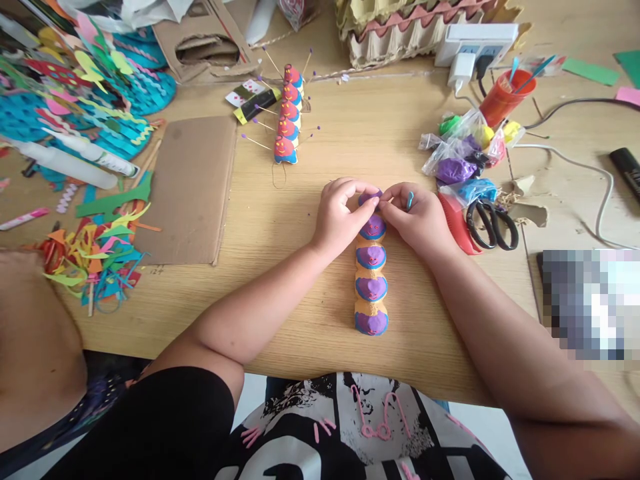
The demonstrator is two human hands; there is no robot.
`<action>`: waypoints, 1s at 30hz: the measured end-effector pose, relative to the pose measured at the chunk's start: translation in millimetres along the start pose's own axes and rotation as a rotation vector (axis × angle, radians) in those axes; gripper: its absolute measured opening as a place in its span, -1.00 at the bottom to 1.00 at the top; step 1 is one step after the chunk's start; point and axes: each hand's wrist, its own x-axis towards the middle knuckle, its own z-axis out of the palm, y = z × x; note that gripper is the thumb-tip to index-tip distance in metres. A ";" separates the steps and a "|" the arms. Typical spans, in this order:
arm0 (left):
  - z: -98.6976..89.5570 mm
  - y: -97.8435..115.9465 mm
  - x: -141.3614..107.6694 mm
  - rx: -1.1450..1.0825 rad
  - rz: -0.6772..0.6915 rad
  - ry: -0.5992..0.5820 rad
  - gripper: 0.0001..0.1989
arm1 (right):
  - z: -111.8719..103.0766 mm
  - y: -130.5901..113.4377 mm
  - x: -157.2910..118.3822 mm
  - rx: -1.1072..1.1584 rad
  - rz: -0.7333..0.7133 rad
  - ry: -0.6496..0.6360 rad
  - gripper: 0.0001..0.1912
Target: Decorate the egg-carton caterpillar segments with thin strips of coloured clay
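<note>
Bumpy strip (371,290) flat on desk (280,227), long axis running near to far, far bump (369,197) right between hands. Left hand (336,217) on its left, thumb and finger curled close round it. Right hand (417,213) just as near, opposite side, fingers nearly closed, blue stick (410,201) held; exact contact at tips can't be told.

A matt, bumpy strip (371,289) tops a smooth wood-grain desk (310,333). Egg cartons (395,41) show rough pulp; bags (457,169), shiny clear plastic.
</note>
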 end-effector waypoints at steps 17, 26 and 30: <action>0.1 1.2 -0.1 -0.043 0.004 0.022 -0.90 | 0.2 1.8 2.0 0.050 0.023 0.008 -0.90; 0.4 -0.2 -0.2 -0.068 0.011 0.024 -0.89 | 0.1 3.2 0.6 0.073 -0.013 0.004 -0.90; 0.1 -0.6 0.0 -0.077 0.003 0.018 -0.91 | -1.3 4.5 1.6 0.112 -0.002 -0.010 -0.87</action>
